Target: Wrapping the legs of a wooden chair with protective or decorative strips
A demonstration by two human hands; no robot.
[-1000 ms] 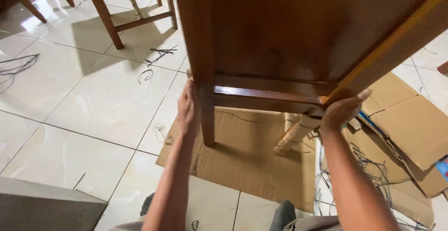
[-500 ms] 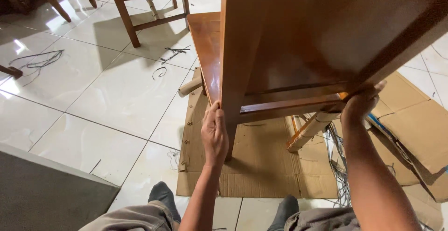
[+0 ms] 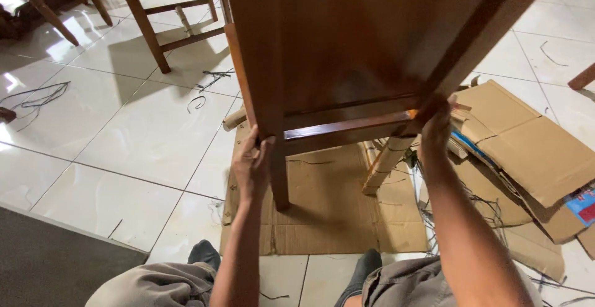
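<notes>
knees: grey trousers at the bottom edge, person seated
left hand [image 3: 253, 166]: wrapped round the chair [image 3: 347, 53] leg
right hand [image 3: 436, 130]: clamped on the other leg
chair: tilted up over the cardboard [image 3: 334, 220]
step: looks like repositioning it; next needs a steady two-handed hold
far: another chair [image 3: 162, 9] on the tiles

A furniture workshop: glossy white tiled floor [image 3: 124, 133], flattened cardboard [image 3: 334, 214] at six o'clock, loose cord scraps [image 3: 214, 74], another wooden chair [image 3: 167, 16] at eleven o'clock.
</notes>
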